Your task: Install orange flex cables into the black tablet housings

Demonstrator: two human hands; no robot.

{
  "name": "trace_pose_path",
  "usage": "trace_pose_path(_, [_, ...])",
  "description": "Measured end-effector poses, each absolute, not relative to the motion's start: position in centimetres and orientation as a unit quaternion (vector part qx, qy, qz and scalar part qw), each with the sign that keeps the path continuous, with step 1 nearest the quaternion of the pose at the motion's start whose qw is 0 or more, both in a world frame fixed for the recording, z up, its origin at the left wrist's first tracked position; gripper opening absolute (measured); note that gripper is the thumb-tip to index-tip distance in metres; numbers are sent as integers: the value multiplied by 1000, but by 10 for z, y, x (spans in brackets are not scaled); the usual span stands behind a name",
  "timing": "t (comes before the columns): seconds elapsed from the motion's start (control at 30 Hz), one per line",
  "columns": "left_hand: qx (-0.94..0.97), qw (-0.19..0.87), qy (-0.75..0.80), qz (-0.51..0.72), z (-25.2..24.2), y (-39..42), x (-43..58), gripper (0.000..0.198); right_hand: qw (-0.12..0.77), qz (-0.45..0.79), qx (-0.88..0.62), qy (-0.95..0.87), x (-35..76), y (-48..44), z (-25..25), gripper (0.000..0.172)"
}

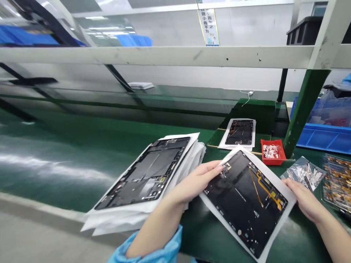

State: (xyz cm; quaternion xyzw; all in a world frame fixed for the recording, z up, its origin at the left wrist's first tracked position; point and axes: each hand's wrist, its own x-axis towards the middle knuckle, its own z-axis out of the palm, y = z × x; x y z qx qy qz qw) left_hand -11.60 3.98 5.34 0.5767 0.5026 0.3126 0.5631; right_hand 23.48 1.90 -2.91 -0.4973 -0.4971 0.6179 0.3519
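A black tablet back housing (241,208) with orange flex cables lies on a white sheet (270,252), tilted above the green bench. My left hand (196,180) grips its upper left corner, thumb on top. At the right edge my right hand (303,197) pinches the white sheet. A thin dark tool (308,184) shows by the right fingers; I cannot tell whether it is held. To the left, a stack of similar black housings (148,173) is layered with white sheets. Another housing (240,132) with an orange cable rests on white sheets farther back.
A red bin (281,153) of small white pieces stands behind the held housing. Right of it lie a clear bag (301,171) of small parts and a clear tray (337,182) of orange flex parts. A blue crate (323,137) and a green post (304,109) stand behind.
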Motion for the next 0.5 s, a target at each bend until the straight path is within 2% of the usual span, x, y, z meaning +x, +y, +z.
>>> trace_pose_path(0.1, [471,588,524,397,56,38,-125,47,422,691,-444,-384,230,20,-37,58])
trace_pose_path(0.2, [381,580,538,479,60,37,-123,42,453,740,-377,-325,228,22,-45,53])
trace_pose_path(0.3, [298,540,543,570,66,44,-116,30,470,738,-372,-309,227,23,-48,50])
trace_pose_path(0.5, [229,473,497,690,81,92,-106,9,466,720,-408,-314,223,24,-53,56])
